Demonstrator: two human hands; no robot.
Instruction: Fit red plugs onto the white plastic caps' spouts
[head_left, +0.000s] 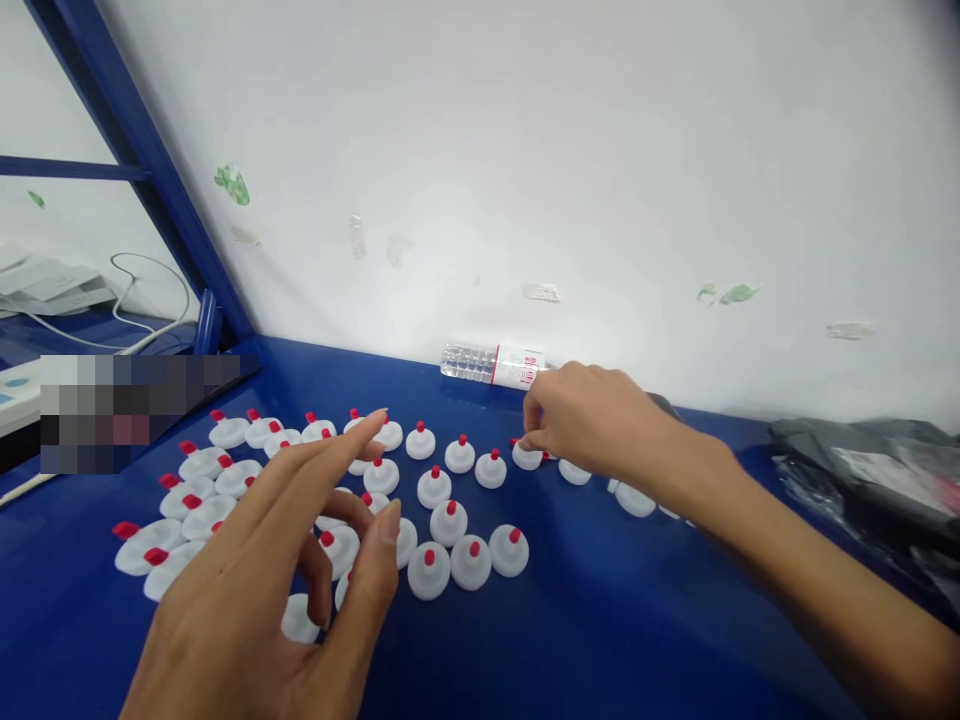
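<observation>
Several round, translucent white caps with red tips, such as this one (470, 562), stand spread over the blue table (600, 640). My left hand (277, 570) hovers over the caps at the left, its thumb and fingers apart, and hides some of them. Farther back, my right hand (585, 415) has its thumb and forefinger pinched at a white cap (527, 455) with a red tip. More white caps (636, 499) lie beneath my right wrist and forearm, partly covered.
A clear plastic bottle (469, 362) lies by the white wall (525, 150). Black plastic bags (847, 460) are heaped at the right. A blue metal frame (142, 150), white cables (161, 330) and papers (52, 280) are at the left.
</observation>
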